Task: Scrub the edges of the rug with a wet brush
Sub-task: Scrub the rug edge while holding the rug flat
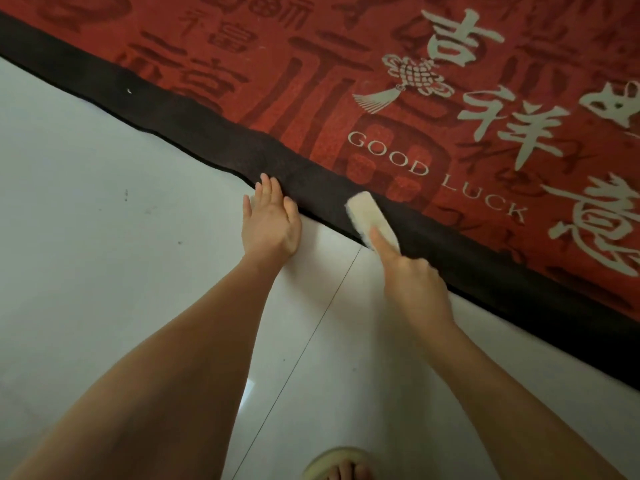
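A red rug (346,81) with pale characters and the words GOOD LUCK has a dark brown border (207,129) running diagonally across the floor. My right hand (412,282) grips a pale cream brush (370,216), index finger stretched along its back, bristles down on the border at its outer edge. My left hand (268,220) lies flat with straight fingers on the tile, fingertips touching the border's edge just left of the brush.
Glossy white floor tiles (104,220) with a thin grout line fill the lower left. A foot in a pale slipper (341,464) shows at the bottom edge. The rug border ripples slightly near my left hand.
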### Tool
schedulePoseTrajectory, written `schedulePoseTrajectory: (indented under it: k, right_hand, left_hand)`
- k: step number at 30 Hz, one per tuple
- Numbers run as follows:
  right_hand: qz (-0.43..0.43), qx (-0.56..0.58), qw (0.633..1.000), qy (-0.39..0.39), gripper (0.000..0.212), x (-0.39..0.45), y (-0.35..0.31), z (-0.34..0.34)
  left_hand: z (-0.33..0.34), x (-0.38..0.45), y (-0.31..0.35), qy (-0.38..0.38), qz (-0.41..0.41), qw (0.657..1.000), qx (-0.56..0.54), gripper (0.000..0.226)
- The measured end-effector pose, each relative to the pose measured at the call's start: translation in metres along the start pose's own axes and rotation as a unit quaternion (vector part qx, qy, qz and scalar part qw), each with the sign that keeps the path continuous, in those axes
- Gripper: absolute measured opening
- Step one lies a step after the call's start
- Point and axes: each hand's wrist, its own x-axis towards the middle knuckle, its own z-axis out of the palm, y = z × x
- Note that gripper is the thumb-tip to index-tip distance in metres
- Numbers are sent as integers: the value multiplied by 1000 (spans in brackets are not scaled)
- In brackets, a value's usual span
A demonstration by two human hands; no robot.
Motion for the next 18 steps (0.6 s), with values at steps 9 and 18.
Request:
schedulePoseTrajectory:
  k: [9,18]
  right_hand:
    - [-11,116,993,19,74,14,-45,4]
    - [98,240,965,43,64,-36,-6,25]
  left_hand:
    - [3,0,23,-85,-22,971,222,67]
    - [40,-20,68,-113,198,962,150,68]
